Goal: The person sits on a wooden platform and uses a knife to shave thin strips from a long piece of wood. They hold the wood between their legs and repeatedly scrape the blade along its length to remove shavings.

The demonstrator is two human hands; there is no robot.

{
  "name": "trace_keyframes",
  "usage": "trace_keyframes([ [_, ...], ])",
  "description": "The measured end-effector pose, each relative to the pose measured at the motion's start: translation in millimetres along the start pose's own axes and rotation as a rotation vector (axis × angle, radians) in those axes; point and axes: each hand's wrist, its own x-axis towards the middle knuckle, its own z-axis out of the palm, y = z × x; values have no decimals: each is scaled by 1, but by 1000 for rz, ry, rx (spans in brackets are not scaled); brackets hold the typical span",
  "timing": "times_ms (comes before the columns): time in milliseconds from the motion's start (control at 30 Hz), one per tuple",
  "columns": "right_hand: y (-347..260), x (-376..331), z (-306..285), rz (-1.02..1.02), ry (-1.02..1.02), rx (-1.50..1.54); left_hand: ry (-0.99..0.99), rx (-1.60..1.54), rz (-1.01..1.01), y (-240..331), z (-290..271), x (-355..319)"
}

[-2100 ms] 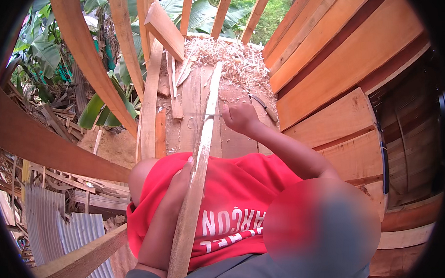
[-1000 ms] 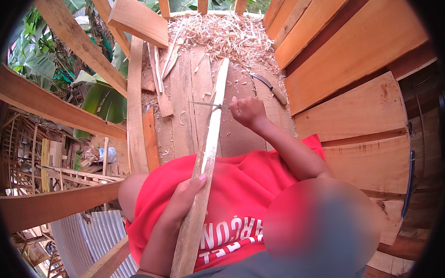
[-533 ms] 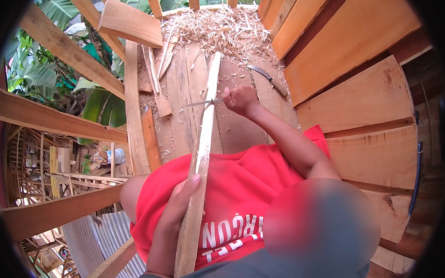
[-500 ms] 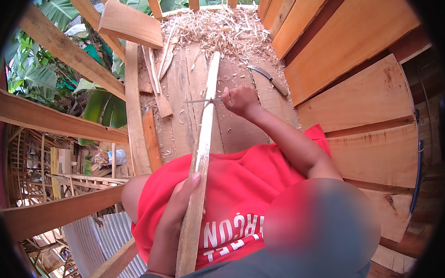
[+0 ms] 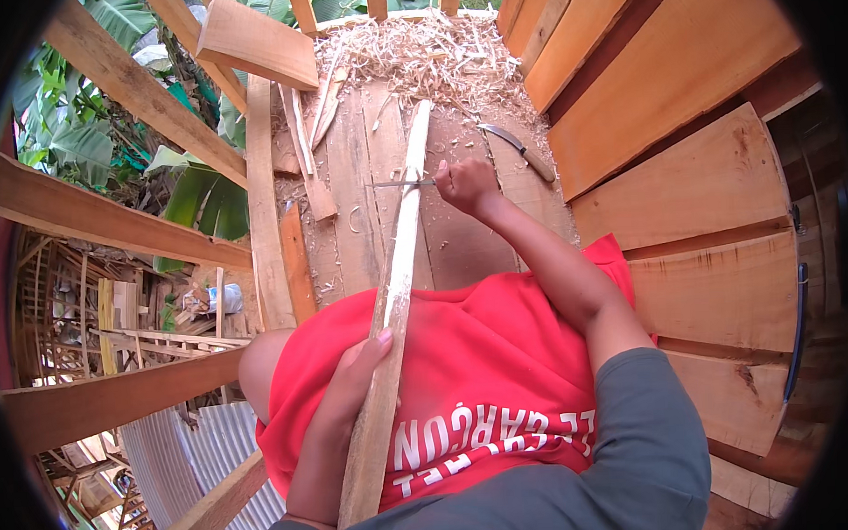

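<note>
A long wooden stick [image 5: 395, 308] slants from my lap toward the floorboards, its far half shaved pale. My left hand [image 5: 358, 368] is wrapped round its rough brown near part, thumb on top. In my right fist [image 5: 468, 186] is a knife [image 5: 379, 184]; its thin blade lies across the stick's pale part, and the handle is hidden by my fingers. A small curl of wood shows at the blade. To the right of that fist, a second knife [image 5: 518, 151] with a curved blade and wooden handle lies on the floor.
Wood shavings [image 5: 417, 60] are heaped at the far end of the plank floor [image 5: 350, 165]. Wood offcuts [image 5: 317, 189] lie on the left. A thick block [image 5: 258, 45] rests by the slatted railing [image 5: 147, 92]. Wide boards [image 5: 673, 181] line the right side. Red cloth [image 5: 520, 346] covers my lap.
The knife blade has slid a little toward the stick's far end, and a curl of wood now shows at it. My left hand keeps its hold. The whole view has shifted slightly.
</note>
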Motion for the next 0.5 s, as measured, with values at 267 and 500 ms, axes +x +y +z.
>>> trace_keyframes([
  [267,-1,-3,5,67,-43,50,-6,-30,-21,1,1,-5],
  [500,18,-11,17,129,-119,62,-17,-30,-40,-4,-1,-3],
])
